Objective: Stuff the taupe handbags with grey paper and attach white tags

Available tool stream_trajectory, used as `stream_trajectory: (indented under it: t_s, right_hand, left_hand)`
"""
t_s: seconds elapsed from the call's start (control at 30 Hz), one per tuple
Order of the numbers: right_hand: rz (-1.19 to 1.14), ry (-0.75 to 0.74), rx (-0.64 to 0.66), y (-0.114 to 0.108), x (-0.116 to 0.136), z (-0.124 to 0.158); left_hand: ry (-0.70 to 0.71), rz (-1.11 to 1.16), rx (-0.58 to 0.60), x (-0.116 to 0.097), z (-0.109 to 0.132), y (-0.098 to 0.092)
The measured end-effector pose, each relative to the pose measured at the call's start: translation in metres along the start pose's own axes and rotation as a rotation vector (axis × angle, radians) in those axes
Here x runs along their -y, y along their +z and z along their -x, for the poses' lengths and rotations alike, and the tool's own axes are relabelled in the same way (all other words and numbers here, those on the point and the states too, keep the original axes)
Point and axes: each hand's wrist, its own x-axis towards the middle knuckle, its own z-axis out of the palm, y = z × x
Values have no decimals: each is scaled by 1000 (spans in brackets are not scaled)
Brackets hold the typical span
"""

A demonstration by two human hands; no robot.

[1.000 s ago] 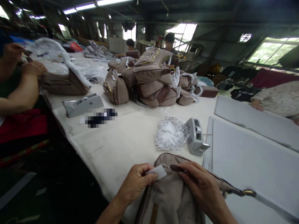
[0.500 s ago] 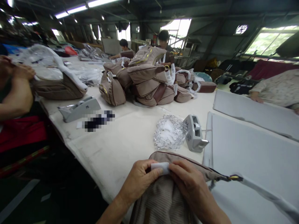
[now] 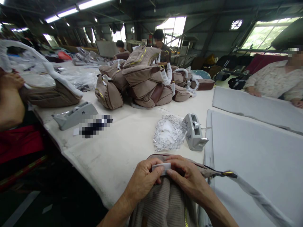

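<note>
- The left hand [image 3: 142, 183] and the right hand [image 3: 187, 181] meet at the near edge of the table [image 3: 123, 148], both on top of a ribbed taupe bag [image 3: 163, 205].
- Between them sits a small white slip [image 3: 161, 167], lying flat along the bag's upper rim.
- The left thumb and forefinger are closed on the slip's left end; the other fingers curl loosely against the bag.
- The right fingertips are pinched onto the slip's right end, the palm resting on the bag below.
- So the slip lies right at the fingertips of both hands, bridging the narrow space between them, and touches the bag under it.
- The bag fills the bottom middle of the view, under both wrists; a gold zip line shows low on its front.
- From the bag's right side a strap with a gold clasp [image 3: 227, 173] runs off to the right, its length wrapped in white [image 3: 258, 198].
- Just beyond the hands lie a heap of white tags [image 3: 169, 132] and, touching its right side, a grey tape dispenser [image 3: 194, 132].
- To the right, grey sheets [image 3: 251, 151] cover the table.
- Further back is a pile of taupe bags [image 3: 144, 78]; a second dispenser [image 3: 75, 115] sits to the left.
- Other people work at the left edge, the far end and the right.
</note>
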Motion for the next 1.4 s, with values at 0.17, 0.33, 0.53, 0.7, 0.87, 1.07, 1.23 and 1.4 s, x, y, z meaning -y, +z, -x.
stream_trajectory:
  t_s: [0.17, 0.33, 0.53, 0.7, 0.87, 1.07, 1.23, 1.4]
  right_hand:
    - [-93, 46, 16, 2, -8, -5]
    - [-94, 38, 38, 4, -1, -7]
    - [-132, 27, 52, 6, 3, -7]
    - [-173, 38, 61, 13, 2, -7]
    - [-158, 129, 89, 14, 3, -12]
    - [-196, 139, 97, 20, -6, -15]
    - [-195, 120, 99, 22, -5, -13]
    - [-149, 35, 107, 20, -3, -12]
  left_hand:
    - [-11, 20, 17, -3, -2, -2]
    - [-86, 87, -46, 4, 4, -9]
    - [-152, 111, -173, 2, 12, -12]
    - [-114, 15, -142, 3, 13, -13]
    - [-73, -11, -123, 8, 14, -13]
    - [-26, 50, -23, 9, 19, -18]
    - [-25, 6, -88, 10, 21, -15]
    - [14, -57, -179, 15, 22, -5]
